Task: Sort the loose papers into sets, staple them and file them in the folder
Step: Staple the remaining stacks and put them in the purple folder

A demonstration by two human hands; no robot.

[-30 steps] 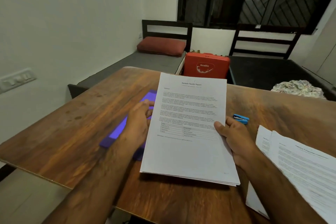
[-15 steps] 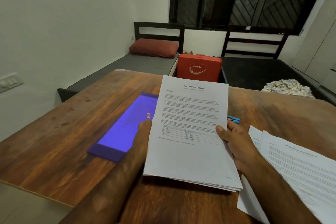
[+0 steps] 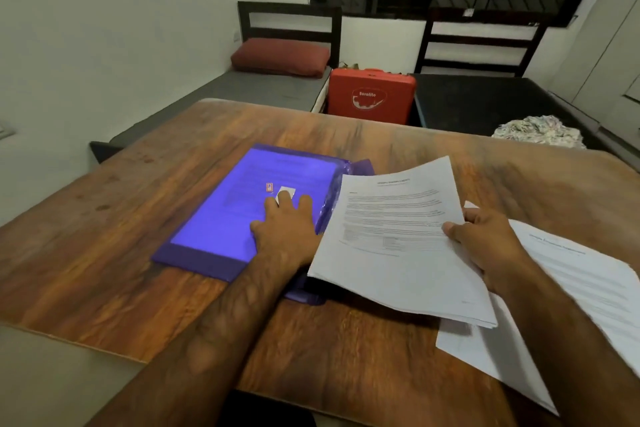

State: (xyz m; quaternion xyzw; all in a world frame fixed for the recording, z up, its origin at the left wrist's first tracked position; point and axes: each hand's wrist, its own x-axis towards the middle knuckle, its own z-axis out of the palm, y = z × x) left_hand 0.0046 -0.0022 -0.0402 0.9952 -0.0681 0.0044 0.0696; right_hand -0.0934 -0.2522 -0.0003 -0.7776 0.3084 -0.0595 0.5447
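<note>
A purple plastic folder (image 3: 239, 204) lies flat on the wooden table (image 3: 104, 239), a printed page showing through its cover. My left hand (image 3: 285, 229) rests on the folder with straight fingers, its fingertips at the white clasp in the middle. My right hand (image 3: 485, 239) grips a set of white printed papers (image 3: 394, 243) by its right edge. The set is tilted and held just above the table, and its left edge overlaps the folder's right side. More loose papers (image 3: 581, 305) lie on the table under my right forearm.
Beyond the table's far edge stand a red case (image 3: 372, 95), a grey bed with a red pillow (image 3: 280, 55), and a dark bed carrying a crumpled patterned cloth (image 3: 538, 132). The table's near edge runs along the bottom left.
The paper set moved right and tilted, uncovering the folder. My left hand came off the set's left side and settled flat on the folder. The blue stapler is no longer visible.
</note>
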